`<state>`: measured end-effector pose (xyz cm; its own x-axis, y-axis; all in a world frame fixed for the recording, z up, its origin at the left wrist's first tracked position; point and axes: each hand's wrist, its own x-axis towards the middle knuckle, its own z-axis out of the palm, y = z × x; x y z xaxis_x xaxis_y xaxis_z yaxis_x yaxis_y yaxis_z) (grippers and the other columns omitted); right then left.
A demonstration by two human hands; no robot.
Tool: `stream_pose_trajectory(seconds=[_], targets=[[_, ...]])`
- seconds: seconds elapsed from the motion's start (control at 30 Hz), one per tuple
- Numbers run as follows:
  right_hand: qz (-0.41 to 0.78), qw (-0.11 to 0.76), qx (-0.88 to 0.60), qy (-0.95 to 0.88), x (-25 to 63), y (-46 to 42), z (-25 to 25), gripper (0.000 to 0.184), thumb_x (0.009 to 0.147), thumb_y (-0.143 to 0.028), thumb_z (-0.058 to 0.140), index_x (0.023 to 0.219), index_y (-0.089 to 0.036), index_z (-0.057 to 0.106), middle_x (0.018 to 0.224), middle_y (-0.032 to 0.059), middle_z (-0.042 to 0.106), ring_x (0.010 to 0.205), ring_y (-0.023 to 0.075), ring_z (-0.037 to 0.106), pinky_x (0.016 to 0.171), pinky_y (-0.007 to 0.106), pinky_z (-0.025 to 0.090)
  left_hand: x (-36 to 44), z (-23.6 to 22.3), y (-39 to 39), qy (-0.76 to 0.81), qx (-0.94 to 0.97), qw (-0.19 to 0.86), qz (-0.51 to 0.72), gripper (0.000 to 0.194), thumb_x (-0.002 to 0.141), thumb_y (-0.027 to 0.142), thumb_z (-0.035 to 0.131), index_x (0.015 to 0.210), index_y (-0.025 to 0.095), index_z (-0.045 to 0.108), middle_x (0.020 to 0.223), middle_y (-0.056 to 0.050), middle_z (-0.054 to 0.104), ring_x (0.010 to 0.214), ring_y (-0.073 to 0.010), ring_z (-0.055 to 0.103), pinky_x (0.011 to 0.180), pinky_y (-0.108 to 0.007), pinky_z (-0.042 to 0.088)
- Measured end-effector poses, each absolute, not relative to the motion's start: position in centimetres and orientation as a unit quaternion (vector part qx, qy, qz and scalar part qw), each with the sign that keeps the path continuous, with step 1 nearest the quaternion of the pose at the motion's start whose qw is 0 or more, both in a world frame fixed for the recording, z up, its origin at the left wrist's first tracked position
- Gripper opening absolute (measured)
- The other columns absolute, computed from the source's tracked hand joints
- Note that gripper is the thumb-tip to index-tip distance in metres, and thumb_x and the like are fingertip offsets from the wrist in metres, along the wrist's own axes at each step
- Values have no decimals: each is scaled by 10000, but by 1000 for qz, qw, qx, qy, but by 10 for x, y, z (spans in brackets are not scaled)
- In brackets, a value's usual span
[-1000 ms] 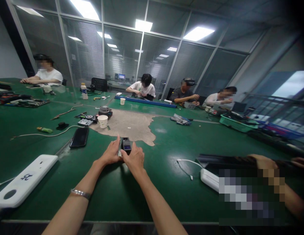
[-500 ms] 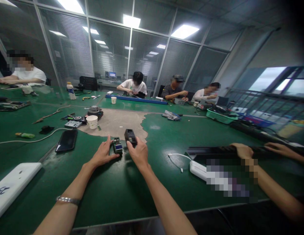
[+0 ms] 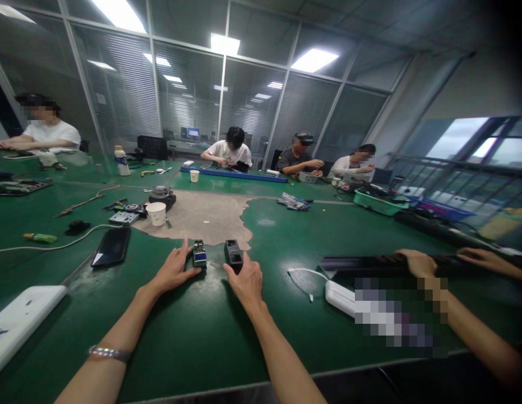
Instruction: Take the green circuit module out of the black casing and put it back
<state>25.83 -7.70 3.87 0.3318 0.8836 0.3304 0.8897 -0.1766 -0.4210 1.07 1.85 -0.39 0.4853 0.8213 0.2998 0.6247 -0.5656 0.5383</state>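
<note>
Close to the middle of the green table, a small green circuit board module (image 3: 199, 256) with a dark blue part on it rests on the surface. My left hand (image 3: 176, 270) lies at its left side, thumb and forefinger spread around the near left corner. To the right, a black plastic housing (image 3: 232, 252) with openings in its face sits on the table. My right hand (image 3: 247, 280) is at its near right end, thumb and fingers apart. A narrow strip of table separates the module and the housing.
At left lie a black phone (image 3: 112, 247) and a white power bank-like slab (image 3: 23, 325); a paper cup (image 3: 156, 214) stands beyond. At right, another person's hands rest on a long black part (image 3: 361, 266), near a white cabled block (image 3: 340, 295). Several people sit across the table.
The black housing, held tilted in my right hand before, now rests on the table slightly farther right. My right fingers have loosened. The circuit board module and my left hand have barely moved.
</note>
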Motion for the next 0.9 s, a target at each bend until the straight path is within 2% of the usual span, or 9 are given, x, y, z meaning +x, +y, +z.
stream_pose_trajectory(seconds=[0.07, 0.13, 0.33, 0.47, 0.67, 0.8, 0.9], targets=[[-4, 292, -766, -572, 259, -77, 39, 740, 872, -531, 687, 1431, -85, 497, 1132, 186, 696, 1098, 330, 618, 882, 364, 451, 10, -4, 18, 428, 843, 178, 272, 1139, 897, 533, 629, 1599, 170, -191, 1526, -195, 483, 1375, -408, 438, 1133, -577, 330], [-4, 297, -766, -570, 260, -77, 38, 736, 872, -529, 687, 1431, -89, 499, 1145, 181, 694, 1103, 327, 615, 899, 365, 449, 10, -3, 18, 425, 844, 176, 276, 1162, 886, 533, 646, 1596, 171, -199, 1543, -200, 460, 1384, -412, 429, 1137, -577, 326], [3, 280, -760, -586, 262, -75, 34, 494, 905, -461, 659, 1287, -149, 629, 1018, 139, 717, 1026, 302, 648, 872, 354, 449, 8, -4, 17, 415, 845, 176, 289, 1198, 858, 496, 692, 1598, 166, -190, 1503, -221, 496, 1352, -426, 464, 1103, -599, 351], [42, 330, -744, -579, 258, -72, 40, 407, 925, -431, 639, 1246, -183, 669, 983, 114, 730, 958, 266, 670, 849, 319, 462, 9, -5, 16, 413, 841, 179, 299, 1164, 856, 459, 698, 1613, 169, -136, 1482, -216, 521, 1340, -418, 481, 1099, -600, 354], [66, 415, -676, -605, 223, -62, 62, 426, 926, -432, 631, 1270, -183, 662, 1091, 106, 737, 1043, 249, 666, 916, 307, 470, 9, -7, 19, 415, 840, 183, 298, 1204, 844, 479, 715, 1604, 155, -161, 1514, -207, 495, 1378, -386, 449, 1122, -562, 339], [69, 403, -677, -612, 199, -53, 66, 560, 909, -443, 654, 1376, -144, 584, 1161, 144, 720, 1075, 268, 666, 931, 330, 473, 9, -7, 20, 418, 839, 181, 297, 1233, 836, 503, 726, 1599, 141, -171, 1511, -217, 494, 1363, -379, 460, 1116, -543, 348], [63, 378, -681, -624, 187, -49, 64, 557, 921, -432, 646, 1390, -141, 570, 1115, 148, 728, 1053, 275, 673, 918, 335, 471, 10, -5, 17, 419, 835, 183, 306, 1223, 833, 502, 730, 1606, 143, -148, 1503, -221, 500, 1358, -382, 463, 1118, -546, 347]])
